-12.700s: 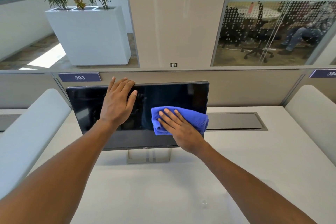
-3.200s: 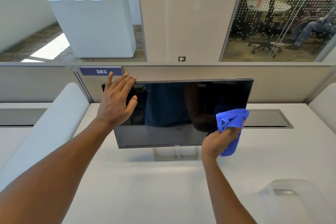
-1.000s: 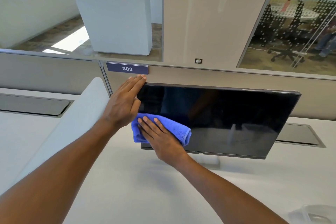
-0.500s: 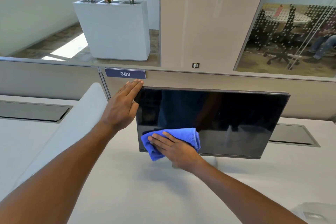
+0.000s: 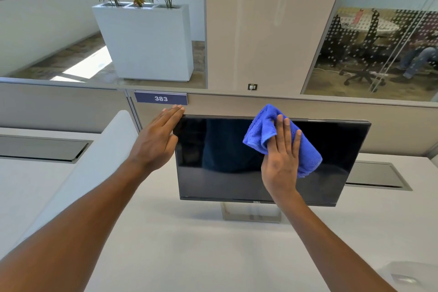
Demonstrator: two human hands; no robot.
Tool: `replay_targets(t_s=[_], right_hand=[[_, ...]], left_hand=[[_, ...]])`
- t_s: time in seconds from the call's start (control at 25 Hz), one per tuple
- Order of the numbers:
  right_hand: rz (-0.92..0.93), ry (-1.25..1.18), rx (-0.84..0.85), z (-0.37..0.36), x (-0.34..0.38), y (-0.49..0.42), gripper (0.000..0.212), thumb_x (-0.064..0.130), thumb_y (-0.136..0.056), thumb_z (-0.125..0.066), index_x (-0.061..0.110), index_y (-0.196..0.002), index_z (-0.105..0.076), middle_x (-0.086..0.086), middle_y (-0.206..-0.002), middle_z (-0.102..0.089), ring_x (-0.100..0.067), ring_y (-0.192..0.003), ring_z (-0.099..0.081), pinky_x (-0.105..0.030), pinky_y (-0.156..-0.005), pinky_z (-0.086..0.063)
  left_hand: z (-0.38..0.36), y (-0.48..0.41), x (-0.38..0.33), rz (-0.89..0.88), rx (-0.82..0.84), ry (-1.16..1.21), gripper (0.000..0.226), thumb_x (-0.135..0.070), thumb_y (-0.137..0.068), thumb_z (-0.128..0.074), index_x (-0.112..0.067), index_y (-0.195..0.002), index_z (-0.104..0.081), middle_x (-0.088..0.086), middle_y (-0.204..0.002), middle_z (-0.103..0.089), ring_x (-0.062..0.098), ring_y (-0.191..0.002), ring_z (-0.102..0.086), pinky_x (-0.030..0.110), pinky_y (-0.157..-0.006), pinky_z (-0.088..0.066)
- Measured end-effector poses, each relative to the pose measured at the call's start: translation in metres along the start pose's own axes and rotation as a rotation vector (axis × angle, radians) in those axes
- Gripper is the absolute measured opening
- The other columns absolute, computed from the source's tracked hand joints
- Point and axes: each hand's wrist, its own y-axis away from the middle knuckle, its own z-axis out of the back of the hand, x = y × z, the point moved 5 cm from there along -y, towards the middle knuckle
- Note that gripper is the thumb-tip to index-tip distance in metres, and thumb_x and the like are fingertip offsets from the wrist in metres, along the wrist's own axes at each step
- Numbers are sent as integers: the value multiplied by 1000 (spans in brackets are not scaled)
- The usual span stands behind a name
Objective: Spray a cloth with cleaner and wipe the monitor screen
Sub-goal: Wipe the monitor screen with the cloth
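blue cloth on monitor, desk

Both bare forearms reach forward. The left hand is flat, fingers together and pointing up, thumb tucked at its right side. The right hand presses open-palmed, fingers spread upward.
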Motion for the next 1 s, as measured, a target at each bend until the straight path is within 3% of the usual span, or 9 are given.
replay_targets(t_s=[0.08, 0.2, 0.36, 0.48, 0.64, 0.84, 1.0], right_hand=[[-100, 16, 31, -5, 14, 2, 79, -10, -91, -50, 3, -164, -23, -19, -174, -14, -34, -163, -16, -58, -132, -13], [-91, 13, 97, -18, 50, 0, 83, -8, -90, -46, 3, -166, -14, -24, -173, -12, -39, -162, -14, -60, -131, -12], [111, -46, 127, -34, 106, -4, 71, 0, -95, -39, 3, -164, -22, -16, -174, -15, -39, -161, -15, -59, -131, -6], [245, -85, 166, -48, 145, -5, 73, 4, -97, -36, 5, -167, -14, -16, -175, -14, -37, -163, -8, -57, -132, -1], [367, -78, 222, -62, 176, 10, 71, 4, -98, -24, 3, -167, -5, -18, -176, 4, -35, -164, 5, -55, -132, 8], [657, 43, 311, -78, 174, 61, 69, 17, -101, -22, 2, -167, -5, -17, -176, 3, -34, -164, 2, -51, -134, 3], [938, 153, 420, -88, 144, 110, 71, 15, -98, -16, 0, -166, 1, -14, -176, -1, -31, -164, -3, -50, -133, 7]], left_hand=[[0, 0, 1, -3, 7, 7, 68, -16, -96, -36, -16, -164, -38, 4, -170, -38, 27, -159, -31, 35, -127, -23], [0, 1, 2, -8, 18, 17, 67, -17, -97, -35, -15, -164, -37, 4, -170, -36, 27, -160, -29, 38, -128, -25], [3, -2, 0, -20, -1, 34, 69, -11, -93, -37, -10, -162, -40, 7, -169, -39, 24, -158, -31, 32, -130, -20], [3, -3, -4, -73, -16, 56, 71, -5, -89, -38, -3, -159, -42, 11, -166, -42, 23, -157, -35, 35, -133, -21], [2, -1, 1, -29, 10, 112, 72, -13, -91, -37, -8, -163, -38, 8, -169, -37, 17, -159, -27, 36, -131, -24], [2, 0, 3, -40, -16, 76, 74, -6, -89, -39, -11, -163, -38, 5, -170, -36, 8, -156, -21, 35, -129, -25], [-1, 1, 3, -32, -45, 53, 65, -16, -98, -39, -14, -164, -38, 2, -169, -37, -1, -153, -18, 31, -126, -26]])
